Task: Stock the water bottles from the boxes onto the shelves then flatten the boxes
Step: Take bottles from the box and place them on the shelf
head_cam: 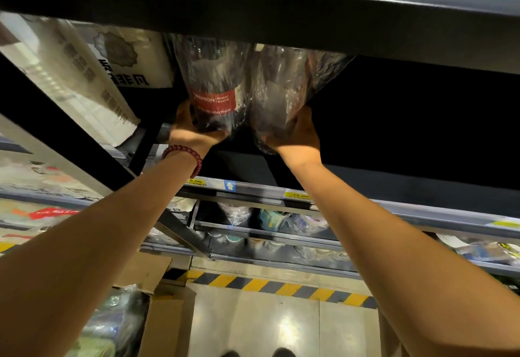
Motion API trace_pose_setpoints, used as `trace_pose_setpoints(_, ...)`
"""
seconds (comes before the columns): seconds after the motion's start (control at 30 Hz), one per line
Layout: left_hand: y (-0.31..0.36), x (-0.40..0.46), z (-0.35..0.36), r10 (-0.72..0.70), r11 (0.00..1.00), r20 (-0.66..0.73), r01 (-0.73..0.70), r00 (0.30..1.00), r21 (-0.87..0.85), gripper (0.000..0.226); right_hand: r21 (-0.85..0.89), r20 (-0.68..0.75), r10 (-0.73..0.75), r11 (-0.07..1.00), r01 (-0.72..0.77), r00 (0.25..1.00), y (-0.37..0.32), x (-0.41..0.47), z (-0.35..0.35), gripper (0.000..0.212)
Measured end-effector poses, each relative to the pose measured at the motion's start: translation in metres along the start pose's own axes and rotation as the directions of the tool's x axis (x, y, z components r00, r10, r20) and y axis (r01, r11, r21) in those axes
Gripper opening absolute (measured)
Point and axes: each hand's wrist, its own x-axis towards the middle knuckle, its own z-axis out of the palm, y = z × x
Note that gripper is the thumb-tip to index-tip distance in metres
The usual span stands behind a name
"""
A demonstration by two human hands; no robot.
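Water bottles were the goods here, and two of them, each in a clear plastic wrap, were at the 12 o'clock part of the view, at the front edge of the high dark shelf. Going from large to small: the black shelf frame crossed the top, the lower shelves with more wrapped goods lay near the middle, and an open cardboard box stood on the floor at 7 o'clock, with wrapped items visible inside it.

In my judgement the task was only partly done: the box was not yet empty and not flattened, and the dark shelf to the right at 2 o'clock seemed to have much free room, though it was too dark to be sure.

The left hand was curled under the base of the red-label bottle. The right hand cupped the bottom of the second bottle, just beside the first. Both hands were narrow, closed around their bottles. A red bead bracelet sat on the left wrist.
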Motion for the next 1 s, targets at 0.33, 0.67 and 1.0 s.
trace_pose_setpoints(0.33,-0.002,-0.108,-0.011,0.22,0.851,0.152,-0.266,0.964,0.453,0.065,0.233,0.034,0.197,0.952,-0.199,0.98,0.009,-0.082,-0.079,0.068)
trace_pose_setpoints(0.67,-0.063,-0.251,0.095,-0.208,0.669,0.704,-0.426,0.679,0.609,0.067,0.368,-0.117,0.483,0.833,-0.414,0.868,0.088,-0.234,-0.228,0.067)
trace_pose_setpoints(1.0,-0.204,-0.392,0.261,-0.517,0.47,0.747,-0.591,0.417,0.656,0.069,0.583,-0.258,0.856,0.507,-0.634,0.448,0.248,-0.399,-0.364,0.058)
